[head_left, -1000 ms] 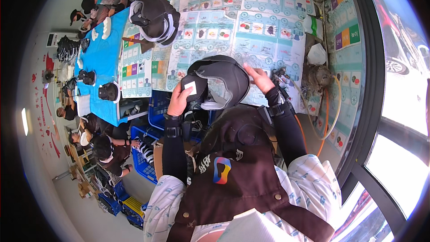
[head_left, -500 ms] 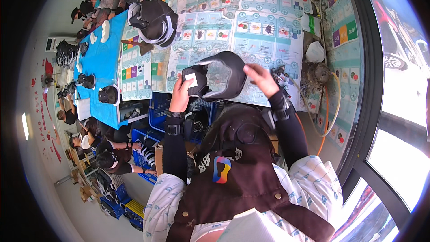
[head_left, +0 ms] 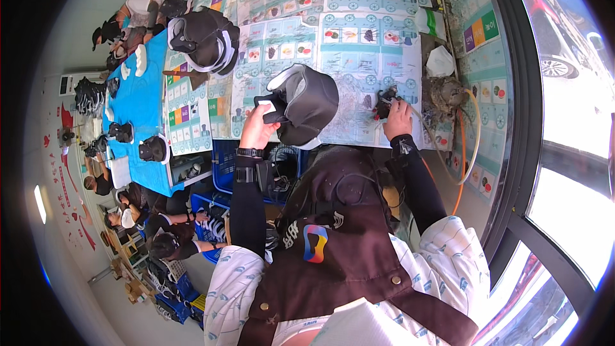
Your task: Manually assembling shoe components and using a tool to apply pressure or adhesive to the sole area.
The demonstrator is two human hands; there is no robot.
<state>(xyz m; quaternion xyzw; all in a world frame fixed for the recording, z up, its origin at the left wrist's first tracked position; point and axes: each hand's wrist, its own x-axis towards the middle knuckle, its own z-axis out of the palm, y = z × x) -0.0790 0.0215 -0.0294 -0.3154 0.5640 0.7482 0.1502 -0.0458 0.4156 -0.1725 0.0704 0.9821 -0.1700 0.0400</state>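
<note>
My left hand (head_left: 256,129) is closed on a black shoe upper (head_left: 311,102) with a pale grey lining. It grips the tongue end, where a small white label (head_left: 268,107) shows, and the upper is raised over the near edge of the table. To the right, my right hand (head_left: 399,118) reaches down to the tabletop with its fingers curled against a small dark object (head_left: 385,100). What kind of thing that is cannot be made out. Several more black uppers (head_left: 204,40) lie bunched together on the table, left of the held one.
Printed sheets cover the table (head_left: 282,45). A pale hose (head_left: 475,122) and an orange one (head_left: 462,160) hang at its right, by a grimy rounded object (head_left: 450,95). A blue-topped table (head_left: 138,147) with shoe parts stands left, beside blue crates (head_left: 223,166). Co-workers (head_left: 170,243) are at the left.
My right hand has let go of the upper and moved right and down to the small dark object. The upper, still in my left hand, has turned and tilted.
</note>
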